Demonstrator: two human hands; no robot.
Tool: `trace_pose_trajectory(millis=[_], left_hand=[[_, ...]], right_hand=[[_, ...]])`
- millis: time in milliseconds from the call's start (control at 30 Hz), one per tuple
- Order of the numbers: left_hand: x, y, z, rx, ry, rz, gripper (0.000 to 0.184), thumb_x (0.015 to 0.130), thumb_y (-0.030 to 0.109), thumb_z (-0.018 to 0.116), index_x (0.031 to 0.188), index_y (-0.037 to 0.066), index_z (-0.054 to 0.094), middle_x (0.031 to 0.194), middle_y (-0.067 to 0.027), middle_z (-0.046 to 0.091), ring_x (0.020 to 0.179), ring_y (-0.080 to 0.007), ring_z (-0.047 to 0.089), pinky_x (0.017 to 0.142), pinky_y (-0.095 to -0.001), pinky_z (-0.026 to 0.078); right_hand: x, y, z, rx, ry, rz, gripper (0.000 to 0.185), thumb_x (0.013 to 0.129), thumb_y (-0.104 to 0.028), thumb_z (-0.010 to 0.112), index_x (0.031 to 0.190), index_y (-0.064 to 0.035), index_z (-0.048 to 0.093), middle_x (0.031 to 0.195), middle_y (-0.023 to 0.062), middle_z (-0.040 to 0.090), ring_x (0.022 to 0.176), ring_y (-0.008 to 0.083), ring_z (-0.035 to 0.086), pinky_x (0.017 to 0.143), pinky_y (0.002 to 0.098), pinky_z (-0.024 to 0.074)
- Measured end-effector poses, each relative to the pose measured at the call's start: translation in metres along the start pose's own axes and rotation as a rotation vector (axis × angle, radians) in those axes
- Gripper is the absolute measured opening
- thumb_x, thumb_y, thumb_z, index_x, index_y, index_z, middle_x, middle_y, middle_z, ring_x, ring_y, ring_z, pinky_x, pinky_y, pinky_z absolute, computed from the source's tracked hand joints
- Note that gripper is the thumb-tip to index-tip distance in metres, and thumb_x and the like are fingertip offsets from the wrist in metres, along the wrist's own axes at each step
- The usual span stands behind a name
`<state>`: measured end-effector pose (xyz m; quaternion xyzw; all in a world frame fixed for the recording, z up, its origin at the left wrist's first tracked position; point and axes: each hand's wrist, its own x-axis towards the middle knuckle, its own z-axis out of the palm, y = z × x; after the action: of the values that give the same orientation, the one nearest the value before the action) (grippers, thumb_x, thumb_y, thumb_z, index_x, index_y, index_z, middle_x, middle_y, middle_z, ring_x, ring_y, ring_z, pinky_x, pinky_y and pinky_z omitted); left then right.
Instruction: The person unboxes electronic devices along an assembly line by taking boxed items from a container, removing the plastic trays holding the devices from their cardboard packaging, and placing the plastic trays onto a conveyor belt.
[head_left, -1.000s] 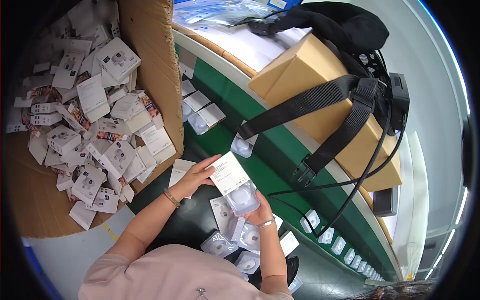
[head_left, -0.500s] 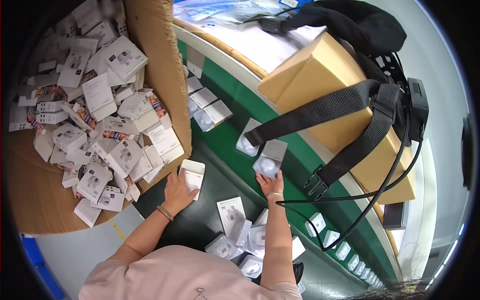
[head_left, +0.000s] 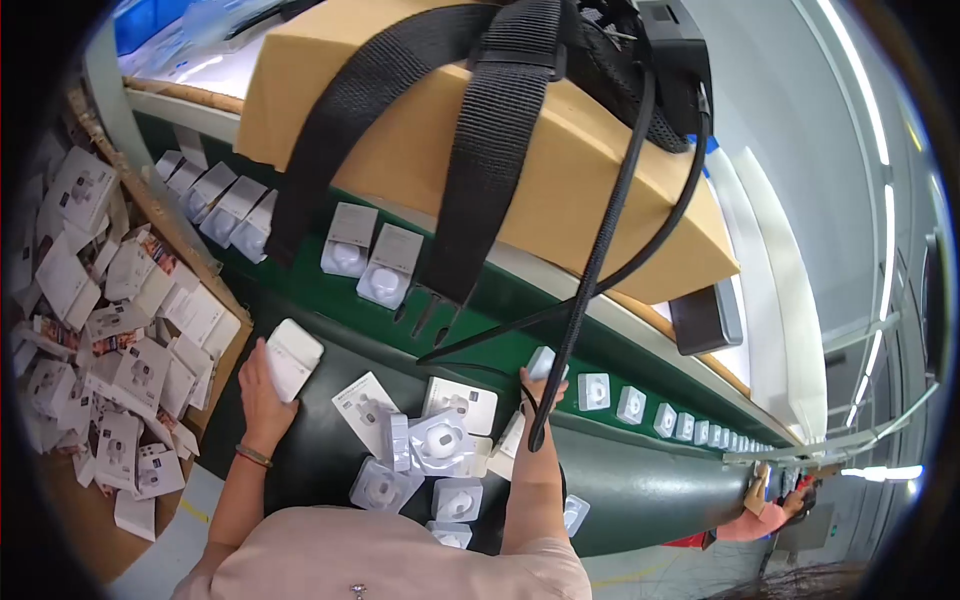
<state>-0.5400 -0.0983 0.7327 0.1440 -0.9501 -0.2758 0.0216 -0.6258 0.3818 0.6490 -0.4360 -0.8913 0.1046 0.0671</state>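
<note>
Holds in the left hand (head_left: 265, 405) a white, flat, round-cornered paperboard box (head_left: 296, 355), with thumb and fingers closed around its lower left side, near the left edge of the smooth black worktop (head_left: 650, 475), just beside the large brown corrugated carton (head_left: 95, 520). Reaches with the right hand (head_left: 540, 390), well apart from the left, past the far edge of the worktop to a small, pale, clear plastic tray (head_left: 543, 362) over the green belt (head_left: 480, 340); cannot tell, behind the thin black cable (head_left: 594, 280), whether clamped on it or merely touching. Judging by looks, treat the box as light and fairly stiff along its folds, but easily dented on its broad faces; take hold by two opposite long edges, with little pressure. Expect of the tray a light, thin, springy shell, slick under the fingertips and likely to crack or buckle if squeezed; pinch at opposite side walls, clear of any domed middle, as on the clear trays with white rounded cases (head_left: 440, 440) near the worktop's near edge.
</note>
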Motion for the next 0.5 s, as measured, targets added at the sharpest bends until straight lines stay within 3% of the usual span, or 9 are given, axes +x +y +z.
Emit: trace_pose_trajectory(millis=[100, 133, 200, 233, 267, 333, 433, 467, 500], left_hand=[[0.015, 0.018, -0.009, -0.033, 0.149, 0.302, 0.09, 0.059, -0.004, 0.07, 0.138, -0.006, 0.027, 0.129, -0.0222, 0.043, 0.121, -0.0403, 0.038, 0.106, -0.0428, 0.031], [0.02, 0.03, -0.016, -0.06, 0.155, 0.346, 0.086, 0.059, -0.006, 0.068, 0.136, -0.008, 0.03, 0.128, -0.0224, 0.044, 0.121, -0.0405, 0.039, 0.106, -0.0434, 0.031], [0.033, 0.037, -0.016, -0.032, 0.141, 0.474, 0.086, 0.059, -0.006, 0.067, 0.137, -0.007, 0.03, 0.129, -0.0228, 0.043, 0.121, -0.0407, 0.038, 0.107, -0.0429, 0.03], [0.04, 0.04, -0.017, -0.019, 0.119, 0.501, 0.085, 0.06, -0.006, 0.067, 0.137, -0.006, 0.03, 0.13, -0.0224, 0.043, 0.122, -0.0405, 0.038, 0.107, -0.0427, 0.03], [0.046, 0.044, -0.017, -0.01, 0.091, 0.534, 0.084, 0.061, -0.005, 0.066, 0.137, -0.005, 0.03, 0.131, -0.022, 0.042, 0.123, -0.0404, 0.038, 0.107, -0.0425, 0.03], [0.054, 0.047, -0.018, -0.038, 0.074, 0.565, 0.082, 0.063, -0.006, 0.064, 0.138, -0.004, 0.03, 0.132, -0.0203, 0.042, 0.124, -0.0395, 0.037, 0.107, -0.0425, 0.03], [0.062, 0.056, -0.025, 0.02, -0.005, 0.736, 0.08, 0.064, -0.011, 0.059, 0.139, -0.002, 0.031, 0.133, -0.0175, 0.041, 0.127, -0.0377, 0.034, 0.107, -0.0434, 0.031], [0.064, 0.058, -0.028, 0.02, 0.004, 0.73, 0.08, 0.064, -0.011, 0.059, 0.139, -0.002, 0.031, 0.133, -0.0175, 0.041, 0.127, -0.0377, 0.034, 0.107, -0.0434, 0.031], [0.066, 0.06, -0.031, 0.004, -0.03, 0.789, 0.08, 0.064, -0.012, 0.058, 0.139, 0.0, 0.032, 0.134, -0.0159, 0.041, 0.128, -0.0373, 0.033, 0.107, -0.0437, 0.031]], right_hand=[[0.003, -0.005, 0.008, 0.002, -0.059, -0.14, 0.081, 0.073, -0.042, 0.07, 0.137, -0.0056, 0.036, 0.137, 0.0254, 0.033, 0.119, 0.0418, 0.041, 0.098, 0.0463, 0.0383], [-0.003, -0.01, 0.013, 0.112, 0.04, -0.26, 0.071, 0.076, -0.044, 0.064, 0.13, -0.0024, 0.045, 0.128, 0.0255, 0.043, 0.111, 0.0414, 0.047, 0.095, 0.046, 0.0409], [0.012, -0.019, 0.02, 0.557, -0.485, -0.367, 0.063, 0.079, -0.046, 0.059, 0.124, -0.0031, 0.053, 0.117, 0.0224, 0.055, 0.103, 0.0366, 0.055, 0.09, 0.0437, 0.0445], [-0.034, -0.057, -0.029, 0.939, -0.763, -0.025, 0.057, 0.08, -0.043, 0.058, 0.12, -0.0028, 0.056, 0.111, 0.0183, 0.061, 0.098, 0.0312, 0.059, 0.087, 0.0422, 0.0469], [-0.042, -0.059, -0.019, 1.168, -0.981, 0.047, 0.055, 0.081, -0.04, 0.058, 0.121, -0.0026, 0.055, 0.112, 0.0161, 0.061, 0.102, 0.0279, 0.059, 0.087, 0.0432, 0.0482], [-0.096, -0.098, -0.075, 1.33, -1.307, -0.049, 0.053, 0.083, -0.033, 0.057, 0.123, 0.0019, 0.05, 0.118, 0.02, 0.057, 0.109, 0.0338, 0.056, 0.088, 0.0514, 0.0479], [-0.112, -0.104, -0.056, 1.428, -1.682, 0.009, 0.045, 0.088, -0.015, 0.05, 0.125, 0.0084, 0.038, 0.132, 0.0278, 0.042, 0.115, 0.0473, 0.048, 0.089, 0.0651, 0.0439], [-0.121, -0.107, -0.053, 1.299, -1.56, -0.045, 0.049, 0.087, -0.025, 0.05, 0.121, 0.0104, 0.048, 0.115, 0.0267, 0.058, 0.098, 0.046, 0.061, 0.079, 0.0488, 0.0539], [-0.128, -0.117, -0.063, 1.251, -1.615, -0.11, 0.051, 0.087, -0.027, 0.05, 0.122, 0.01, 0.048, 0.114, 0.0261, 0.059, 0.097, 0.0446, 0.062, 0.078, 0.0481, 0.0542]])
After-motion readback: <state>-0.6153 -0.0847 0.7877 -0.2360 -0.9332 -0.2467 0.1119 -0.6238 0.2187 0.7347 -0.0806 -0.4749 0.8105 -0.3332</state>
